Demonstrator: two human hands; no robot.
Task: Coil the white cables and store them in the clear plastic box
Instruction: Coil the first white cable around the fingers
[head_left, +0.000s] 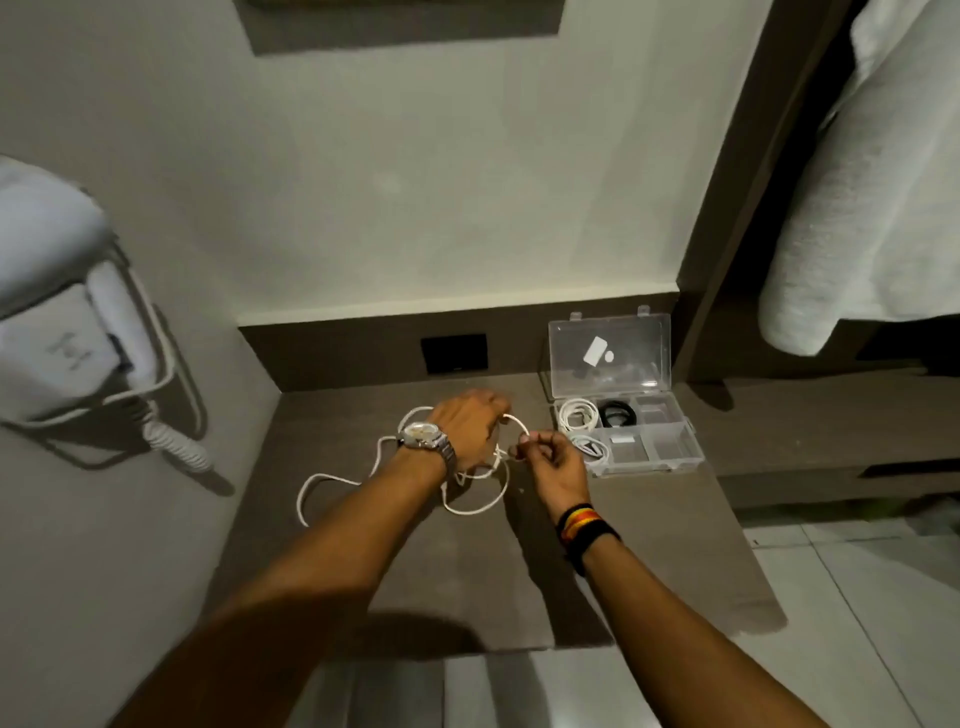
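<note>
both hands gripping white cable (470, 506) over the desk (467, 582) | left hand (465, 428), right hand (553, 462) pinch one loop | imo loose tail might tangle | box (670, 452) open, nearly full

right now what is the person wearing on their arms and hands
Both forearms are bare, with no sleeves and no gloves. The left hand has a silver metal wristwatch with a light round dial. The right hand has stacked wristbands, black with yellow, orange and red.
</note>
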